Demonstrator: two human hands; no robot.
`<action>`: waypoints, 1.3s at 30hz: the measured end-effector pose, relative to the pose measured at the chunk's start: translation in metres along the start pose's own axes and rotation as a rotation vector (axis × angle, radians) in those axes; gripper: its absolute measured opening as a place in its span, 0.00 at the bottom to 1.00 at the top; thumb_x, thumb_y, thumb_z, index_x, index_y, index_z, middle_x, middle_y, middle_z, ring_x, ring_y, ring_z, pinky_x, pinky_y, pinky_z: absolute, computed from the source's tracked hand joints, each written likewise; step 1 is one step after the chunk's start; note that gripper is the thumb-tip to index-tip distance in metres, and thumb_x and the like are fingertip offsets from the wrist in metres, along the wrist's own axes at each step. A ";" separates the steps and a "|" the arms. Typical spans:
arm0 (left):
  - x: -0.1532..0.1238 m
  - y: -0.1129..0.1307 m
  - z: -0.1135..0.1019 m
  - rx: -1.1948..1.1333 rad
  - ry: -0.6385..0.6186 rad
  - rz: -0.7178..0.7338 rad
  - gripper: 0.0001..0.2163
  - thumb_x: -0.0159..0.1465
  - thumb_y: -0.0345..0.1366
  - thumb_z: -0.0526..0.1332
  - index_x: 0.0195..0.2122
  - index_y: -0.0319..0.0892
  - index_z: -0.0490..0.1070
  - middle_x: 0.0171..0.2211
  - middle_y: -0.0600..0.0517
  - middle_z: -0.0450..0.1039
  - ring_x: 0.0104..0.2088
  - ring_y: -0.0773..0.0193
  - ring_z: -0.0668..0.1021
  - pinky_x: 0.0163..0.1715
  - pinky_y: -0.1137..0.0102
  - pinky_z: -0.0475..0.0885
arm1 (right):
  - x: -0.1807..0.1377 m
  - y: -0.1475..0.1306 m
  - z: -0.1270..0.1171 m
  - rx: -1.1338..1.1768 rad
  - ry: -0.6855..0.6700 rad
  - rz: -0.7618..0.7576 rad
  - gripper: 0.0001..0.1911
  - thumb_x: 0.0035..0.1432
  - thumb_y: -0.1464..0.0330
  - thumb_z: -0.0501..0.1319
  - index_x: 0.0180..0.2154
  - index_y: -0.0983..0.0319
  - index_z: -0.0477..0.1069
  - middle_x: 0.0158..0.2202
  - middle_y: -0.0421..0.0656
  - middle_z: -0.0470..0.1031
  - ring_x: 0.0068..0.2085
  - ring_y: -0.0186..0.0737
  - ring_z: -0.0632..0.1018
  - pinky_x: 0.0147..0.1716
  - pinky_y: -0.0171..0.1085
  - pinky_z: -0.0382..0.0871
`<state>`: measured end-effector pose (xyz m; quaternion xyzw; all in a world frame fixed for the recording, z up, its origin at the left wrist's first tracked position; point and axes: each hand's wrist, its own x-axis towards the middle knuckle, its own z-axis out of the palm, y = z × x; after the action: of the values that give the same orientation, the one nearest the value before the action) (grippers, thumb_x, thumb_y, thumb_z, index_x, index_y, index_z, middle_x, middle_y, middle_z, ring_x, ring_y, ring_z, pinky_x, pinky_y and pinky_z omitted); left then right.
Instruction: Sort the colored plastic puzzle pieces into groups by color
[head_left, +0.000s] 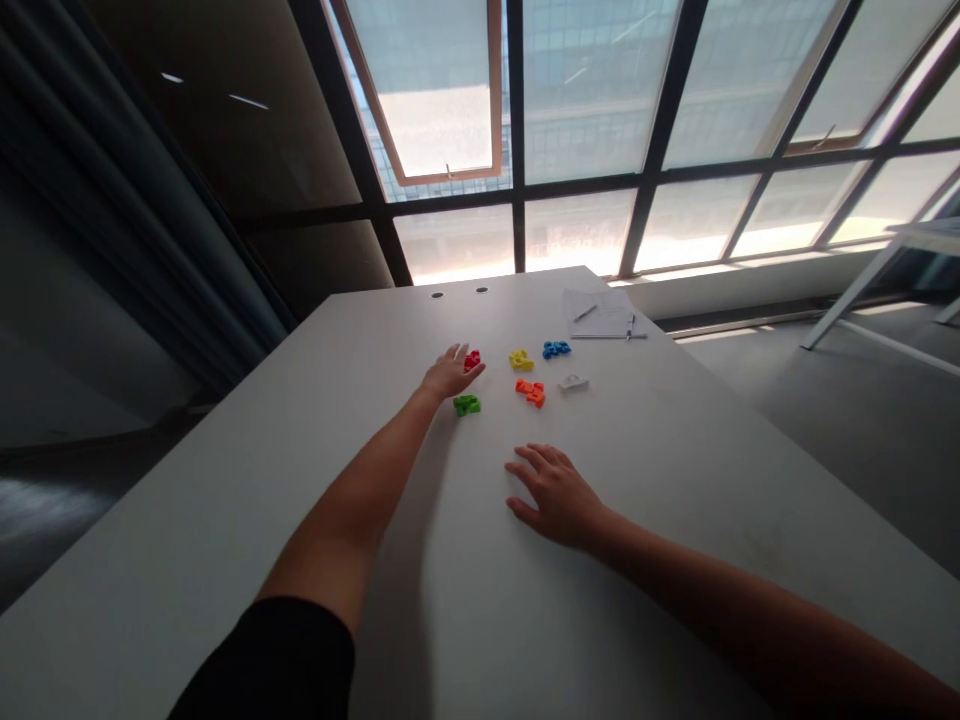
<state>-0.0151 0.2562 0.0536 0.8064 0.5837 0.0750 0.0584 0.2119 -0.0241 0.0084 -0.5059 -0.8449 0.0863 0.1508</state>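
My left hand (450,374) reaches far across the white table (600,600), fingers apart, right beside a small red plastic piece (472,360) that it partly hides. Whether it touches the red piece I cannot tell. Just below that hand lies a cluster of green pieces (466,404). To its right are yellow pieces (520,359), orange pieces (531,391), blue pieces (556,349) and a whitish clear piece (573,383). My right hand (556,497) rests low over the table nearer to me, fingers spread, holding nothing; the orange pieces are the closest to it.
Paper sheets (600,312) with a pen (630,326) lie at the table's far right corner. Two round dark-rimmed fittings (482,290) sit near the far edge. Windows stand beyond it, a dark curtain (135,170) hangs at left, and another table (930,236) is at right.
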 end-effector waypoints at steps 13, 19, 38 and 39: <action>0.088 0.026 -0.030 0.151 -0.438 -0.042 0.33 0.79 0.68 0.54 0.63 0.48 0.87 0.57 0.41 0.91 0.55 0.46 0.90 0.57 0.61 0.85 | -0.002 -0.009 0.000 0.040 -0.024 0.014 0.27 0.80 0.56 0.70 0.71 0.63 0.79 0.78 0.63 0.72 0.78 0.68 0.71 0.80 0.66 0.61; 0.109 0.071 -0.034 0.242 -0.084 0.112 0.26 0.79 0.59 0.60 0.68 0.53 0.85 0.62 0.42 0.88 0.61 0.40 0.87 0.62 0.51 0.83 | -0.003 -0.011 -0.002 0.039 -0.024 0.010 0.27 0.80 0.55 0.69 0.70 0.62 0.78 0.77 0.62 0.72 0.78 0.69 0.70 0.80 0.67 0.61; 0.097 0.220 0.046 -0.001 -0.436 0.195 0.62 0.69 0.84 0.38 0.88 0.41 0.59 0.88 0.33 0.52 0.87 0.30 0.56 0.84 0.38 0.57 | -0.002 -0.013 -0.007 0.011 -0.010 -0.022 0.30 0.80 0.52 0.67 0.71 0.63 0.75 0.76 0.63 0.71 0.75 0.68 0.68 0.78 0.64 0.62; 0.090 0.223 0.049 0.012 -0.427 0.184 0.62 0.68 0.85 0.38 0.88 0.42 0.58 0.89 0.33 0.49 0.88 0.29 0.54 0.84 0.36 0.55 | -0.002 -0.013 -0.007 0.011 -0.008 -0.022 0.30 0.80 0.52 0.68 0.71 0.64 0.76 0.75 0.63 0.71 0.74 0.68 0.69 0.78 0.64 0.63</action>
<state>0.2299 0.2723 0.0511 0.8541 0.4826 -0.0957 0.1689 0.2040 -0.0320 0.0188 -0.4955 -0.8505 0.0915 0.1511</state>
